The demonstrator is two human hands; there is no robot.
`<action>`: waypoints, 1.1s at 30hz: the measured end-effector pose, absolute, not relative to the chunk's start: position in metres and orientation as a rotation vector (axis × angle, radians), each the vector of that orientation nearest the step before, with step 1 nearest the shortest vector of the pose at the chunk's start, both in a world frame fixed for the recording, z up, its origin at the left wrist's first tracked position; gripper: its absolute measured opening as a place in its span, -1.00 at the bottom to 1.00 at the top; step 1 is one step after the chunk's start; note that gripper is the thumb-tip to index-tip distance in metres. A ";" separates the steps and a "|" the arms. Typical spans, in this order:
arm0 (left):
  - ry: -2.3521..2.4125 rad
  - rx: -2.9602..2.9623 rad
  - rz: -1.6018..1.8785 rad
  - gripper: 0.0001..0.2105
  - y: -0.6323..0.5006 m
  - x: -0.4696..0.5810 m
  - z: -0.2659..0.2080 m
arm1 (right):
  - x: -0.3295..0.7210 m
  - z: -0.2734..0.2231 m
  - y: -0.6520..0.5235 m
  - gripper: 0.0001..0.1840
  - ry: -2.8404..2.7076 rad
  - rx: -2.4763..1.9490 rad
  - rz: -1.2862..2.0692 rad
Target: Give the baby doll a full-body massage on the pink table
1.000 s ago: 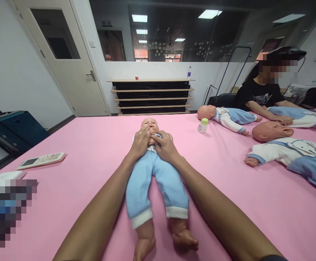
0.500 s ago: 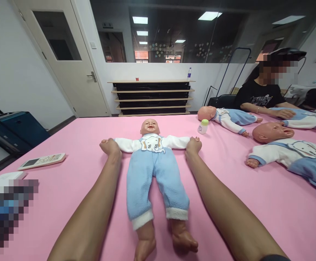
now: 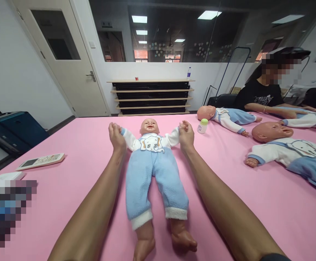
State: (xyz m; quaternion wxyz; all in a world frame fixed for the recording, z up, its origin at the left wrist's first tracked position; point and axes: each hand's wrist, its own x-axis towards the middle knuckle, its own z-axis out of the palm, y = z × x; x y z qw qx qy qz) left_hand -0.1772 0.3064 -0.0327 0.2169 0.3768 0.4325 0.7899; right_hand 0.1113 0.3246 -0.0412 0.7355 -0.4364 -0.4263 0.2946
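On the pink table (image 3: pixel 65 188), holding a face-up doll (image 3: pixel 154 166) by its spread arms (image 3: pixel 172 138), with left hand (image 3: pixel 117 136) and right hand (image 3: pixel 186 136) clasped round the ends, well apart.

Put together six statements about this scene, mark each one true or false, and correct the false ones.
1. The left hand and the right hand each hold one arm of the front doll. True.
2. That doll lies face down. False: it lies face up.
3. An elephant picture shows on its chest. True.
4. It wears socks. False: its feet are bare.
5. A green-capped bottle stands on the pink table, on the right hand's side. True.
6. The table holds only one doll. False: another doll, among others, lies to the right.
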 end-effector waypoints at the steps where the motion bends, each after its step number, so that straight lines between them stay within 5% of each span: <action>1: 1.176 1.131 2.154 -0.63 0.304 -0.169 -0.028 | 0.103 -0.034 0.317 -0.55 -1.053 -0.924 0.640; 6: 1.246 1.643 1.711 -0.40 0.288 -0.133 -0.023 | 0.068 -0.023 0.279 -0.49 -1.724 -0.827 0.388; 14: 1.346 2.181 1.090 -0.44 0.275 -0.110 -0.026 | 0.051 -0.038 0.264 -0.63 -2.169 -0.997 0.077; 23: 1.438 1.875 1.743 -0.56 0.283 -0.133 -0.022 | 0.067 -0.034 0.278 -0.54 -1.556 -0.863 0.366; 27: 1.550 1.300 2.118 -0.80 0.300 -0.169 -0.031 | 0.103 -0.044 0.311 -0.61 -0.982 -0.989 0.467; 33: 1.598 0.534 2.102 -0.90 0.316 -0.218 -0.064 | 0.152 -0.089 0.352 -0.76 -0.356 -1.135 0.692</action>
